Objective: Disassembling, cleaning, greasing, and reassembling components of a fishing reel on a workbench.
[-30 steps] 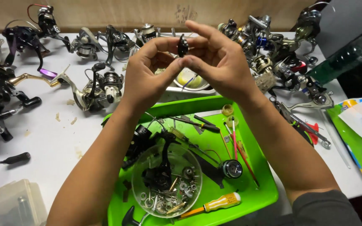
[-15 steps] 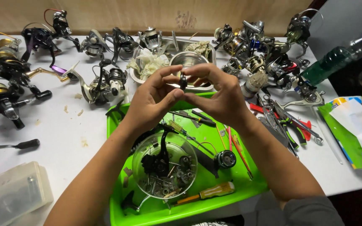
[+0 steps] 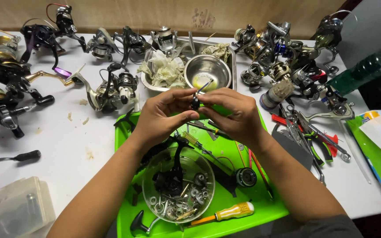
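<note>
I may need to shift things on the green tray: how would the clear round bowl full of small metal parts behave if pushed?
The clear round bowl looks like thin plastic, so probably light in itself but weighted by the washers and screws inside. On the smooth green plastic tray it would likely slide rather than tip. A jolt could rattle or spill the loose parts.

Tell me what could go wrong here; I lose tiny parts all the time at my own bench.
The small dark part is pinched only by the fingers of the left hand and right hand, above the green tray; if it slips, it may bounce among the loose tools. The clear bowl of screws sits right under the wrists, so a dropped forearm could tip it.
</note>
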